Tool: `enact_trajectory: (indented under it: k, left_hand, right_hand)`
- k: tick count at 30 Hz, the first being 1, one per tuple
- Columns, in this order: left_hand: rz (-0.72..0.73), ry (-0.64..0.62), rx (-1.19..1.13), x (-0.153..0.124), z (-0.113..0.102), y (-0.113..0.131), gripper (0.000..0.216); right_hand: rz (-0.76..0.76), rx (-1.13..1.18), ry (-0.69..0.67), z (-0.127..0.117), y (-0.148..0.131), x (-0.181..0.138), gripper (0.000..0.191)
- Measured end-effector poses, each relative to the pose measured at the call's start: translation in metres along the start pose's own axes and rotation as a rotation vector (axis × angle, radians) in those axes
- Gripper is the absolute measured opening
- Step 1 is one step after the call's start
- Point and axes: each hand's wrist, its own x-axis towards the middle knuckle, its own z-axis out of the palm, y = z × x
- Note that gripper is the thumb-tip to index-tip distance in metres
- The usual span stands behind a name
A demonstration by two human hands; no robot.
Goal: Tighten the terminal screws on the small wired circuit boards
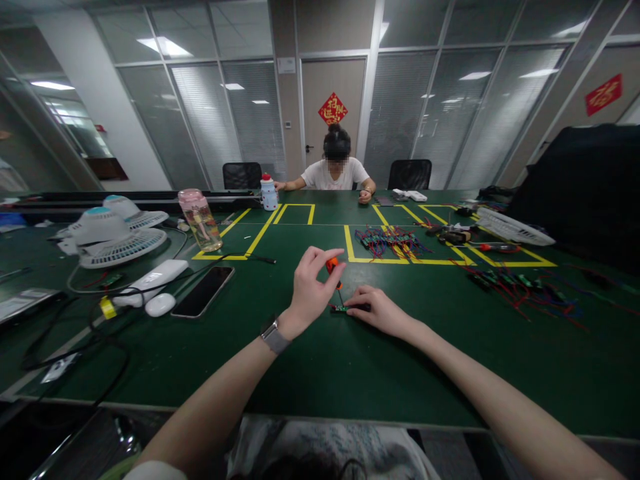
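Note:
My left hand [314, 283] is closed around the orange handle of a screwdriver [332, 265], with thumb and index finger at the handle's sides. The screwdriver stands nearly upright, and its thin dark shaft runs down to a small green circuit board [340, 309] lying on the table. From the right, my right hand [376, 309] holds that board down, its fingers covering the right part. Whether the tip sits in a screw is too small to make out.
Wired circuit boards [390, 240] lie inside yellow tape, with more boards [520, 290] at right. On the left are a phone [204, 292], a white mouse [160, 305], cables, fans [123, 237] and a bottle [200, 219]. Another person [336, 175] sits across the green table [300, 373].

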Motion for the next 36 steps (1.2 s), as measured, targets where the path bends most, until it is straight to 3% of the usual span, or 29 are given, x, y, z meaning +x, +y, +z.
enact_trajectory:
  k: [7,12,18,25,31,36]
  left_hand:
    - [-0.014,-0.105,-0.087,-0.0024,0.0021,0.0005,0.038]
    - [-0.01,-0.06,-0.011,-0.0014,0.0013,-0.0015,0.028]
    - [-0.066,-0.114,-0.055,-0.003,0.0053,-0.0044,0.044]
    - [-0.019,-0.069,0.02,-0.0015,0.0026,-0.0044,0.03]
    - [-0.046,-0.144,-0.068,-0.0023,0.0049,-0.0014,0.045]
    - [-0.042,-0.094,-0.012,-0.0018,0.004,-0.0035,0.04]
  right_hand:
    - [-0.007,-0.002,0.002,0.0006,0.0018,-0.0004,0.019]
    - [-0.002,-0.004,-0.004,-0.0002,0.0007,-0.0004,0.019]
    - [-0.008,0.002,-0.005,-0.0003,0.0003,0.0001,0.019]
    - [0.009,0.003,-0.001,0.0,0.0002,-0.0001,0.019]
    - [0.009,0.001,-0.005,-0.001,-0.0019,0.0002,0.019]
    - [0.009,-0.001,-0.01,-0.0013,-0.002,-0.0005,0.019]
